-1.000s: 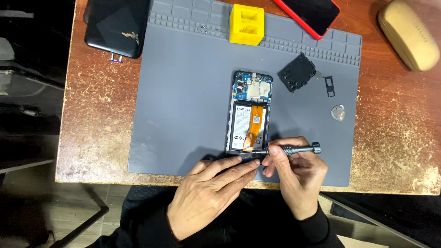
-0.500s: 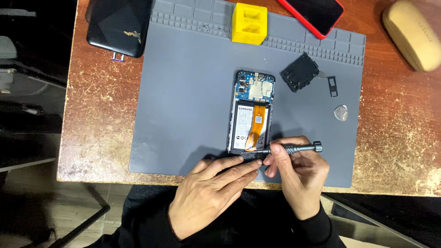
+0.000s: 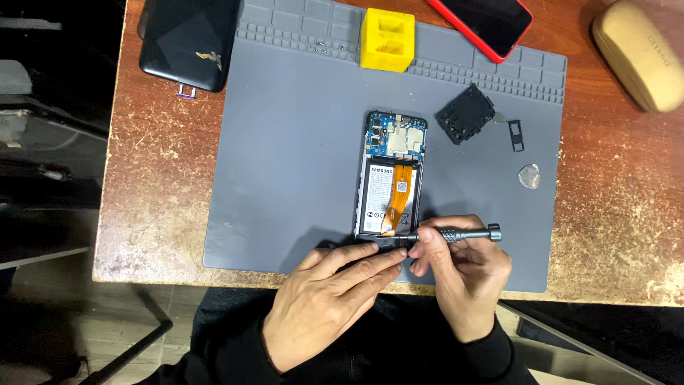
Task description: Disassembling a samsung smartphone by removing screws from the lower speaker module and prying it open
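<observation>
**Opened smartphone held at its bottom edge, screwdriver at the lower frame**

The opened smartphone [image 3: 390, 187] lies flat and face down on the grey silicone work mat [image 3: 285, 157], its lower end just in front of the person. The back cover is off: a blue circuit board with metal shields shows at the top, a white-labelled battery fills the middle, and an orange flex cable runs down over the battery to the bottom.

The left hand [image 3: 324, 310] reaches in with its fingers stretched together, the tips pressing on the phone's bottom edge. The right hand [image 3: 463, 274] pinches a slim precision screwdriver [image 3: 456, 233] between thumb and fingertips, the shaft lying nearly level and the tip at the phone's lower right corner.

The phone looks light and stiff along its frame, yet fragile inside. The flex cable is thin and would likely tear or crease, and the battery should not be pierced or bent. The safest hold is probably by the outer side rails or the bottom edge, away from cable and board. The mat should keep it from sliding.
</observation>
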